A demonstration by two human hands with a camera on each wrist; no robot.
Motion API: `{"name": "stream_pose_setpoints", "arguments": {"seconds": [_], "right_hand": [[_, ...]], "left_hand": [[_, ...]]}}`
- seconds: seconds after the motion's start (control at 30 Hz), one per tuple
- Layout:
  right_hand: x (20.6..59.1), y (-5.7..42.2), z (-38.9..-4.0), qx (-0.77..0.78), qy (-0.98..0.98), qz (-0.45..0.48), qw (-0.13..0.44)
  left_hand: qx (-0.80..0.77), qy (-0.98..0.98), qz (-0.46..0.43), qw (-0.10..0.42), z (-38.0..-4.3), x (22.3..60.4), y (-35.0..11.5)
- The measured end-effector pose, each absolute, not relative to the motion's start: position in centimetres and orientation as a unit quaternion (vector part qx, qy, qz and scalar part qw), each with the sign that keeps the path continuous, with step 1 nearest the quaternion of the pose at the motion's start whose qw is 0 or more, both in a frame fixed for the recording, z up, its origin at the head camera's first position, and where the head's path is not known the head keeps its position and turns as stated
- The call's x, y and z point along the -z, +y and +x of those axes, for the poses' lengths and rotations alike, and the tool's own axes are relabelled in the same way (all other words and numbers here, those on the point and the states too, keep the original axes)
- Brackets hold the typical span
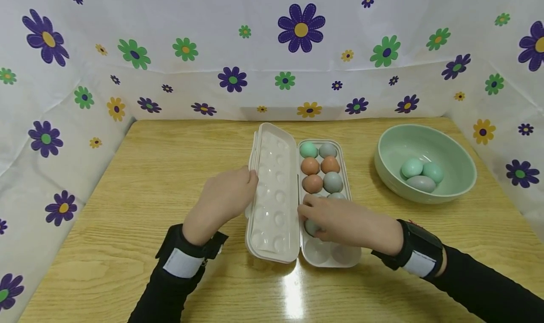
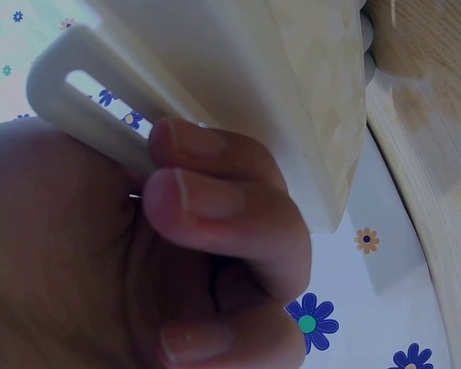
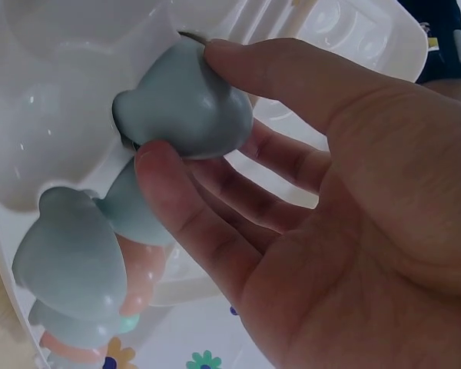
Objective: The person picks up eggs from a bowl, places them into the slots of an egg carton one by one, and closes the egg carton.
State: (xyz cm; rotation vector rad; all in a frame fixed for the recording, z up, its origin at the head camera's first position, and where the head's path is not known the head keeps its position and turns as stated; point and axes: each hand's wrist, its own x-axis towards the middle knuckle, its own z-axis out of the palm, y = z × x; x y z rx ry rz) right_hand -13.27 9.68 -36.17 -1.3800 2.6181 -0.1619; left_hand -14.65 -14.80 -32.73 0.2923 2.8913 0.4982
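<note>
A white plastic egg box stands open, its lid tilted up on the left. My left hand grips the lid's outer edge, fingers curled by a slotted latch tab in the left wrist view. With thumb and fingers, my right hand holds a grey-blue egg at a cup in the near part of the egg tray. Farther back sit a green egg, several brown eggs and grey eggs. The right hand partly hides other grey eggs in the head view.
A pale green bowl stands right of the box, holding two mint eggs and a grey egg. Under everything is a wooden table, with a flower-patterned cloth behind and at both sides.
</note>
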Motion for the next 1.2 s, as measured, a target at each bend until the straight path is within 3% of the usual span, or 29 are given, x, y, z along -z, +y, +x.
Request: {"name": "stream_pose_setpoints", "arguments": {"seconds": [0.53, 0.87, 1.2], "right_hand": [[31.8, 13.9, -15.9, 0.090, 0.917, -0.373, 0.107], [29.2, 19.5, -19.6, 0.097, 0.956, -0.260, 0.098], [29.4, 27.3, -23.5, 0.111, 0.971, -0.199, 0.074]], "left_hand": [[-0.163, 0.977, 0.102, 0.098, -14.7, 32.7, -15.0], [-0.159, 0.978, 0.102, 0.092, -14.7, 32.6, -15.0], [-0.163, 0.976, 0.105, 0.094, -14.7, 32.7, -14.9]]}}
